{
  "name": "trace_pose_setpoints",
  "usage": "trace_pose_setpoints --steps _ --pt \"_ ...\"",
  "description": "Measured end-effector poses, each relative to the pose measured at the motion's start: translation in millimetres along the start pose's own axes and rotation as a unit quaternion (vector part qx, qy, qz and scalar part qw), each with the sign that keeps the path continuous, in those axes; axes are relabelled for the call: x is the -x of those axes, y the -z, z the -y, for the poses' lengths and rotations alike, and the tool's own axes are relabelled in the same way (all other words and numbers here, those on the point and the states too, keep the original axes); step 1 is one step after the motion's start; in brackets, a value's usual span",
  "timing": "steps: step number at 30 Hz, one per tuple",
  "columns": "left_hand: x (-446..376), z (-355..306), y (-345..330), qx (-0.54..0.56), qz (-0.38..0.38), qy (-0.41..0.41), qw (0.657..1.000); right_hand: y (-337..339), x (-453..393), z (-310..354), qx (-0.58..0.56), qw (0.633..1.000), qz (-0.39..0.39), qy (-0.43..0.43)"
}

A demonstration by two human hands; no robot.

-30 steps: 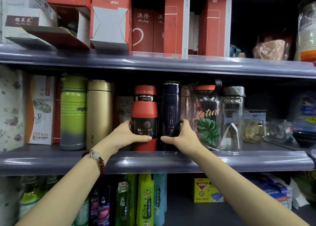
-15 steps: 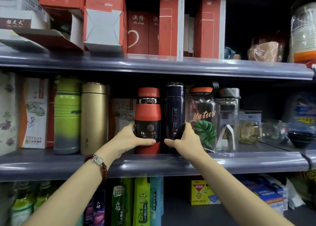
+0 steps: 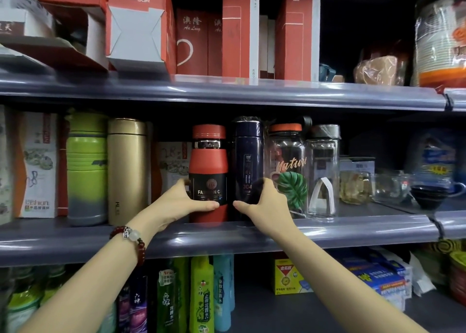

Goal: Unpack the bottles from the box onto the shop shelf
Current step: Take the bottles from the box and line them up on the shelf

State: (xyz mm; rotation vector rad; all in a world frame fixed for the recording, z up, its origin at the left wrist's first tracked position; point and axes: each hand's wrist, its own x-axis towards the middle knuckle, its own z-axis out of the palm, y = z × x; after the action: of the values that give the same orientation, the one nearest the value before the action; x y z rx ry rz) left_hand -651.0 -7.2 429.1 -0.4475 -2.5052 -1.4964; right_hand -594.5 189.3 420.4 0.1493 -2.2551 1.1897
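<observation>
Got my left hand (image 3: 181,201) wrapped round the red flask (image 3: 208,173) and right hand (image 3: 262,201) round the navy flask (image 3: 247,161) just beside it, both standing on the shelf (image 3: 227,234), no box in view so can't tell what's left.

Red flask (image 3: 208,166), black label band. Navy flask (image 3: 247,161). Gold flask (image 3: 127,171). Lime-to-grey flask (image 3: 86,168). Clear bottle (image 3: 287,171), green leaf print, orange lid.

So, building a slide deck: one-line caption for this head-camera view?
Left hand grips a red flask, right hand a navy flask, side by side on the middle shelf.
</observation>
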Motion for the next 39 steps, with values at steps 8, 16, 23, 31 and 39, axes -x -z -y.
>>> trace_pose_setpoints --steps 8,16,23,31,39 --pt "27.4 -5.0 12.4 -0.099 -0.053 0.002 0.994 7.6 15.5 5.3 0.109 0.990 -0.054 0.068" --pt "74.7 -13.4 75.7 0.087 -0.209 -0.093 0.970 -36.6 38.8 46.8 0.098 0.968 -0.068 0.222" --pt "73.2 52.7 172.6 0.023 -0.382 -0.095 0.919 -126.4 28.2 98.5 -0.010 0.985 0.044 0.164" --pt "38.7 77.3 163.7 -0.010 -0.247 -0.043 0.968 -184.9 -1.0 119.4 -0.071 0.995 0.068 0.023" --pt "24.8 89.2 176.6 -0.034 -0.234 -0.054 0.970 -182.4 -0.2 114.1 -0.064 0.995 0.069 0.039"
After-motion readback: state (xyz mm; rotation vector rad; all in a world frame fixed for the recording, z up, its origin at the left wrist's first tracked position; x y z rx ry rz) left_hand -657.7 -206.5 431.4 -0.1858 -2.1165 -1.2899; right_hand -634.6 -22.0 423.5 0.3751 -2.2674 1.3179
